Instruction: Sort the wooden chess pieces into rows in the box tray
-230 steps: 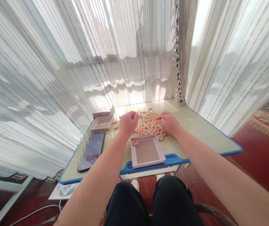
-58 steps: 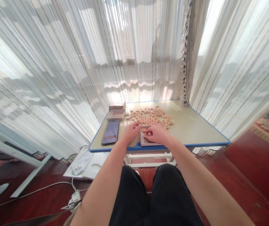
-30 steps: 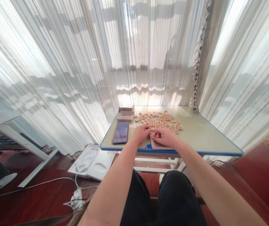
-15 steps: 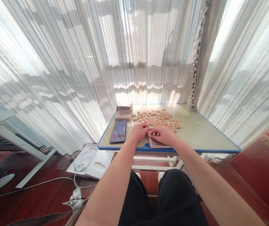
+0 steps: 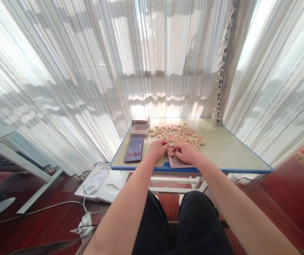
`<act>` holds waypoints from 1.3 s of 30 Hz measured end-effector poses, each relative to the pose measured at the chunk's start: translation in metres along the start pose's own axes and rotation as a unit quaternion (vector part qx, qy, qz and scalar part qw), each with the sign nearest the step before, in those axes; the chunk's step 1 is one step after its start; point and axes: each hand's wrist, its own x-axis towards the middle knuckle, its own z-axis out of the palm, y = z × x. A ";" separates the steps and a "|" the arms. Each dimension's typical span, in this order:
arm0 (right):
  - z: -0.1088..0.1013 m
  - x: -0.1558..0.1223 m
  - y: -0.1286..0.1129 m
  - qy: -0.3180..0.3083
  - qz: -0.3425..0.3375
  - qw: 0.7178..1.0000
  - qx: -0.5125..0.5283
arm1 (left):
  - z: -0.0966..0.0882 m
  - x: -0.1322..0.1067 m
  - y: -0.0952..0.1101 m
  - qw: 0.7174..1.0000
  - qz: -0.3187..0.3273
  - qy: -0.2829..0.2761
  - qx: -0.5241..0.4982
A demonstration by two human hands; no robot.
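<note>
A shallow box tray (image 5: 181,164) lies at the table's front edge. Two round Chinese chess pieces sit inside its left end, the nearer one (image 5: 171,154) just in front of the other. Over the tray, my right hand (image 5: 187,153) has its thumb and fingers slightly apart, close beside these pieces, with nothing visible between them. My left hand (image 5: 157,149) is at the tray's far left corner, fingers curled and thumb close to them; whatever they hold, if anything, is hidden. Beyond both hands spreads a loose heap of wooden chess pieces (image 5: 177,134) with red markings.
On the table's left side lie a phone (image 5: 134,148) and another shallow tray (image 5: 140,129), with a small box (image 5: 140,120) behind it. A blue rim edges the table (image 5: 237,152). On the floor at left are an open white box (image 5: 114,184) and a power strip (image 5: 85,224).
My right hand has let go of a chess piece in the tray and drawn slightly right. Two pieces now show at the tray's left end. My left hand has barely moved.
</note>
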 end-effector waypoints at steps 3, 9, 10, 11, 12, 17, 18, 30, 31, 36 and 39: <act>0.000 -0.002 -0.002 0.006 -0.007 1.000 -0.010 | 0.001 0.000 -0.001 1.000 0.006 0.001 -0.003; -0.005 -0.001 -0.001 0.007 -0.031 1.000 0.002 | 0.000 0.000 0.000 1.000 0.017 0.003 -0.014; -0.008 0.001 0.002 0.010 -0.035 0.999 0.012 | -0.001 0.000 0.000 1.000 0.013 0.003 -0.020; -0.013 0.005 0.007 0.019 -0.034 0.999 0.022 | -0.001 0.000 0.001 1.000 0.007 0.003 -0.024; -0.018 0.010 0.013 0.034 -0.027 0.999 0.030 | -0.001 0.000 0.001 1.000 -0.001 0.004 -0.028; -0.038 0.044 0.058 0.161 0.083 0.982 0.051 | -0.002 0.000 0.003 0.999 -0.014 0.002 -0.033; -0.038 0.050 0.067 0.181 0.103 0.976 0.059 | -0.002 0.000 0.003 0.999 -0.015 0.003 -0.034; 0.011 0.066 0.110 0.224 0.037 0.969 0.098 | 0.000 0.005 0.007 0.975 -0.161 0.021 -0.153; 0.012 0.067 0.110 0.215 0.028 0.972 0.094 | 0.000 0.008 0.009 0.976 -0.155 0.045 -0.144; 0.008 0.070 0.106 0.203 0.031 0.975 0.086 | -0.004 0.045 0.029 0.981 -0.073 0.149 -0.099; -0.001 0.068 0.106 0.227 0.083 0.965 0.102 | -0.009 0.074 0.041 0.988 -0.034 0.134 -0.075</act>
